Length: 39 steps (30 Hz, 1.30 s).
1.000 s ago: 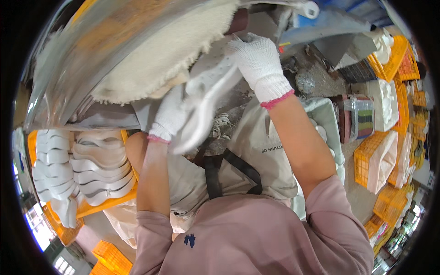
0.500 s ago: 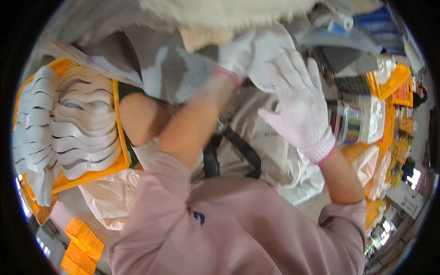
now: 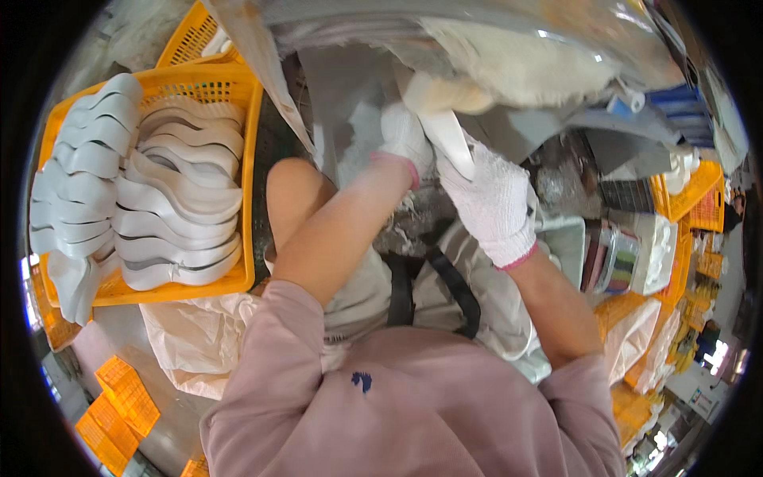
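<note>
A smooth white curved piece (image 3: 451, 145) is tilted between my gloved hands, its far end against a cream-coloured rounded pad (image 3: 449, 94) that looks like a buffing wheel. My left hand (image 3: 407, 141), in a white knit glove with a pink cuff, is closed at the piece's left side; its fingertips are partly hidden. My right hand (image 3: 491, 199), in a matching glove, is wrapped round the near end of the piece. Grey sheeting (image 3: 350, 87) hangs behind the hands, and whitish fluff covers the part above the pad.
At my left stands an orange crate (image 3: 253, 159) stacked with several wavy white pieces (image 3: 179, 191). Past my right arm are a pale bin (image 3: 563, 246), a clear box with coloured contents (image 3: 616, 258) and more orange crates (image 3: 690, 191). Small orange crates (image 3: 119, 405) lie on the floor at lower left.
My right hand has gone from spread fingers to a grip on the white piece. The piece has turned from broadside to nearly edge-on. The whole view has shifted, showing more of the left crate.
</note>
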Each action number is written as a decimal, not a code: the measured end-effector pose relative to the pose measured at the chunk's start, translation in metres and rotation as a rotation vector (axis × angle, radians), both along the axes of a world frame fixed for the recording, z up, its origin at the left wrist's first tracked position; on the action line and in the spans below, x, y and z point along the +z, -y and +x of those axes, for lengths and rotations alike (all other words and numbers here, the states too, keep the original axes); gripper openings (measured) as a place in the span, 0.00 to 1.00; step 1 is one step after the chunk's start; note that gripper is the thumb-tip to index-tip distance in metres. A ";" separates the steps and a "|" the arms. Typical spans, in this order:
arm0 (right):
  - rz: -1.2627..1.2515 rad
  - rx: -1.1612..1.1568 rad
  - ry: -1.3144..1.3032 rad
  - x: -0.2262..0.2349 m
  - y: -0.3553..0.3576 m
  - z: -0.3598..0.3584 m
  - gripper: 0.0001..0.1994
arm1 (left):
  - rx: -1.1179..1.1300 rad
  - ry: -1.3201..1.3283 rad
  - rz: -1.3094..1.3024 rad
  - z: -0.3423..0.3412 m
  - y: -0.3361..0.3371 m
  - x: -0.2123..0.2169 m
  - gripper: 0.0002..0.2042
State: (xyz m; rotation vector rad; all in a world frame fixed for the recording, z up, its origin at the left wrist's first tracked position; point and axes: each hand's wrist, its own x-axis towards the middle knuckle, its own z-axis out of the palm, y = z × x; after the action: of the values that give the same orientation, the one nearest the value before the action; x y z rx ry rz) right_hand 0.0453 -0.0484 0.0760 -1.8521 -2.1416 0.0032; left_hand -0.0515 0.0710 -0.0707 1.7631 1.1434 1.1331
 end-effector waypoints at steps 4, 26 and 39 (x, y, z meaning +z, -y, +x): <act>-0.054 -0.140 -0.248 0.001 0.016 -0.002 0.07 | -0.228 0.109 -0.225 0.000 -0.004 -0.025 0.16; -0.825 -0.320 -1.257 0.017 -0.021 0.003 0.28 | -0.029 0.975 -0.969 0.025 0.003 0.011 0.18; -0.754 -0.369 -1.191 0.019 0.025 0.001 0.34 | -0.157 1.129 -1.140 0.012 0.046 0.005 0.50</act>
State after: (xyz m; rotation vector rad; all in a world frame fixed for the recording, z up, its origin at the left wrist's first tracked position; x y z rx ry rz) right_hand 0.0467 -0.0729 0.0949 -1.7549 -0.9662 1.5509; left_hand -0.0391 0.0249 -0.0652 0.2007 0.6276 0.8385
